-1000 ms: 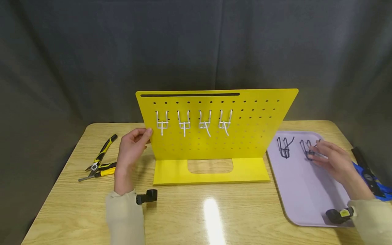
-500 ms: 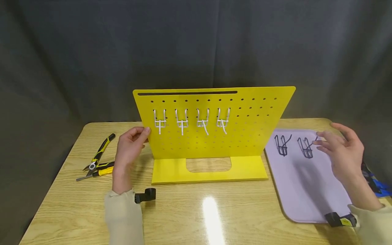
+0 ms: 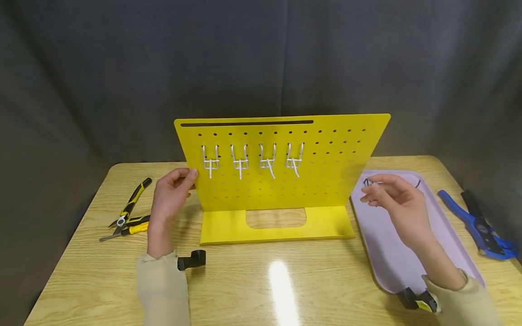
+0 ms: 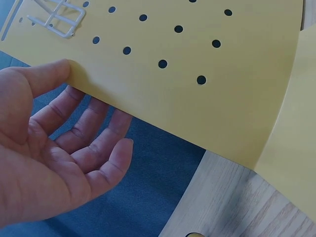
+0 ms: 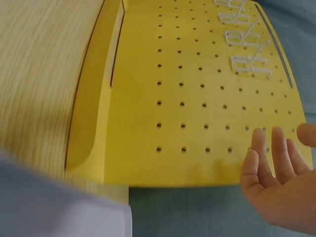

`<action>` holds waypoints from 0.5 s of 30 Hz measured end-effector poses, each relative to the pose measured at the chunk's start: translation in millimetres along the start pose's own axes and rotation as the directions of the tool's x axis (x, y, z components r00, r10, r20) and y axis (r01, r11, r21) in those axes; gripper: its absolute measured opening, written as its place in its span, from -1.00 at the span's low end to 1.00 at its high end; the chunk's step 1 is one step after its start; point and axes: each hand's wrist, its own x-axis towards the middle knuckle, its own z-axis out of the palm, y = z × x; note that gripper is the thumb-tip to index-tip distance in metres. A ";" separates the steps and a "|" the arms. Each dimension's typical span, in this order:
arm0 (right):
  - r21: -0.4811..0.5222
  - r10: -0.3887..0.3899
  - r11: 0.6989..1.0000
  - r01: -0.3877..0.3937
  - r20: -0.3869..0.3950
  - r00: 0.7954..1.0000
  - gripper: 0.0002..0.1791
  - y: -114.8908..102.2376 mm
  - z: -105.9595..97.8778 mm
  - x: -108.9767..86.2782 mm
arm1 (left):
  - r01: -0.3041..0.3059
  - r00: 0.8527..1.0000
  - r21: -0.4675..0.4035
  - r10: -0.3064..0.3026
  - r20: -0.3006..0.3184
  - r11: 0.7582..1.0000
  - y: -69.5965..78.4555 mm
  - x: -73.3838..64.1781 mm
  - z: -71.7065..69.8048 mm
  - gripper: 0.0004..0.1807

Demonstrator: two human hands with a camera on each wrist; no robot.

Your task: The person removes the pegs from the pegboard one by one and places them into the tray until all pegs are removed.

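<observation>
A yellow pegboard [image 3: 326, 181] stands upright on its foot in the middle of the wooden table [image 3: 285, 280]. Several white wire hooks [image 3: 239, 158] hang in a row on its upper left. My left hand [image 3: 175, 188] grips the board's left edge, thumb on the front and fingers behind; the left wrist view shows the hand [image 4: 59, 148] at the pegboard [image 4: 222, 74]. My right hand [image 3: 393, 199] hovers empty, just right of the board, over the lilac tray [image 3: 391, 253]. In the right wrist view its fingers [image 5: 271, 148] are straight beside the pegboard [image 5: 197, 98]. It mostly hides the black wire hooks [image 3: 418, 183].
Yellow-and-black pliers [image 3: 132, 206] and a screwdriver [image 3: 130, 228] lie at the table's left. Blue-handled cutters [image 3: 475, 222] and a black tool [image 3: 469, 199] lie right of the tray. A dark curtain hangs behind the table.
My right hand has lifted off the black hooks in the tray and moved left toward the board's right edge, empty. The left hand stays on the board's left edge.
</observation>
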 end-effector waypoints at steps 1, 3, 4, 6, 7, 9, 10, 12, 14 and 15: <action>-0.039 -0.011 0.999 0.012 0.025 1.000 -0.77 0.0 3.4 0.1 | 0.003 1.000 -0.004 -0.003 0.001 1.000 -0.2 0.1 0.2 -0.55; -0.090 -0.024 0.995 0.029 0.063 0.998 -0.80 1.0 10.5 0.3 | 0.006 1.000 -0.009 -0.006 0.004 1.000 -0.6 0.5 0.6 -0.55; -0.096 -0.027 0.995 0.035 0.082 0.996 -0.80 2.1 14.0 0.1 | 0.008 1.000 -0.009 -0.008 0.003 1.000 -0.9 0.9 1.0 -0.55; -0.109 -0.027 0.993 0.038 0.104 0.994 -0.81 3.9 22.7 -0.5 | 0.004 1.000 -0.004 -0.004 0.004 1.000 -0.8 1.2 1.0 -0.54; -0.105 -0.032 0.994 0.044 0.116 0.993 -0.81 4.8 27.4 -0.6 | 0.004 1.000 0.000 -0.004 0.004 1.000 -0.6 1.3 0.9 -0.53; -0.105 -0.036 0.993 0.050 0.131 0.991 -0.80 6.3 37.1 -0.6 | 0.005 1.000 0.002 -0.005 0.006 1.000 0.0 1.3 0.2 -0.52; -0.115 -0.036 0.992 0.053 0.139 0.990 -0.79 6.6 41.8 -0.5 | 0.006 1.000 0.001 -0.006 0.006 1.000 0.3 1.1 -0.1 -0.51; -0.123 -0.043 0.990 0.063 0.163 0.986 -0.79 6.9 50.1 0.5 | 0.013 1.000 0.000 -0.013 0.006 1.000 0.7 0.7 -0.5 -0.51; -0.132 -0.054 0.988 0.079 0.187 0.981 -0.79 7.1 56.7 1.7 | 0.017 1.000 -0.004 -0.017 0.006 1.000 0.7 0.9 -0.2 -0.52; -0.132 -0.060 0.987 0.087 0.193 0.979 -0.79 6.8 59.5 2.4 | 0.016 1.000 -0.006 -0.016 0.007 1.000 0.9 1.1 -0.1 -0.52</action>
